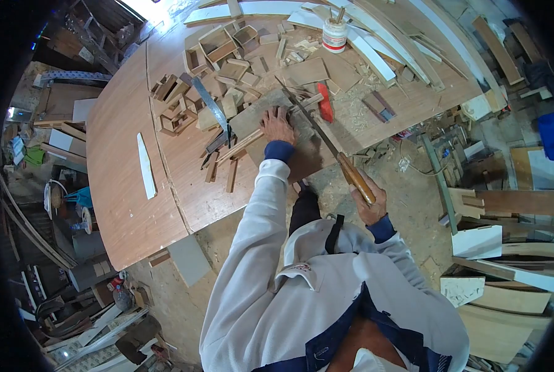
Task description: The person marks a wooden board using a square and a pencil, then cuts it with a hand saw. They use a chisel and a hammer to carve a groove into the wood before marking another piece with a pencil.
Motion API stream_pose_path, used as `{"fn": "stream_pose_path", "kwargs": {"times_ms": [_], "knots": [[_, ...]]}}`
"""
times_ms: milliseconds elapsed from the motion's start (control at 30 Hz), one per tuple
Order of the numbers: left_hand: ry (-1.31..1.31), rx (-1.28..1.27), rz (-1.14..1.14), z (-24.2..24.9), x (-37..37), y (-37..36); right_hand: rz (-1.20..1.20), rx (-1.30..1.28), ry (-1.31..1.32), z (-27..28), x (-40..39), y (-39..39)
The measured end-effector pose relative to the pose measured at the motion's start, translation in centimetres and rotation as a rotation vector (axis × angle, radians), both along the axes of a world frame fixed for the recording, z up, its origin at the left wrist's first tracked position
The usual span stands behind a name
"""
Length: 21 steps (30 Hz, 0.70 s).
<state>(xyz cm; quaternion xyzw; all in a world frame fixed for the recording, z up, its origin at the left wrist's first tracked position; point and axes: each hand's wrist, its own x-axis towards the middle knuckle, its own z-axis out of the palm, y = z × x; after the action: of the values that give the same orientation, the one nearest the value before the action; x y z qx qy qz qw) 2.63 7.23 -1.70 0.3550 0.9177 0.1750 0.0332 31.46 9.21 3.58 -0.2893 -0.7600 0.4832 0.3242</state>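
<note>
My right hand (371, 206) is closed around the wooden handle of a long file (322, 132), whose dark, narrow blade slants up and left over the table's edge. My left hand (278, 125) lies palm down with fingers stretched out on a grey-brown board (252, 116). The file's blade passes just right of those fingers. Thin wooden strips (242, 146) lie left of my left wrist. Beyond them is a flat metal blade (209, 103) with a dark end. A red object (325, 103) lies right of the file's tip.
Small wooden frames (218, 44) and several offcuts cover the table's far middle. A white jar (334, 37) with a red label stands behind them. On the left of the table (119, 186) lies a white tapered piece (145, 165). Stacked boards (506, 297) fill the right-hand floor.
</note>
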Motion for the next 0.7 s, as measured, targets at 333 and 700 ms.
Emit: {"fn": "stream_pose_path", "kwargs": {"times_ms": [333, 700], "knots": [[-0.051, 0.210, 0.218, -2.4, -0.4, 2.2, 0.018, -0.008, -0.037, -0.1, 0.1, 0.0], [0.059, 0.217, 0.196, -3.9, -1.2, 2.2, 0.009, -0.027, -0.060, -0.6, 0.4, 0.0]]}}
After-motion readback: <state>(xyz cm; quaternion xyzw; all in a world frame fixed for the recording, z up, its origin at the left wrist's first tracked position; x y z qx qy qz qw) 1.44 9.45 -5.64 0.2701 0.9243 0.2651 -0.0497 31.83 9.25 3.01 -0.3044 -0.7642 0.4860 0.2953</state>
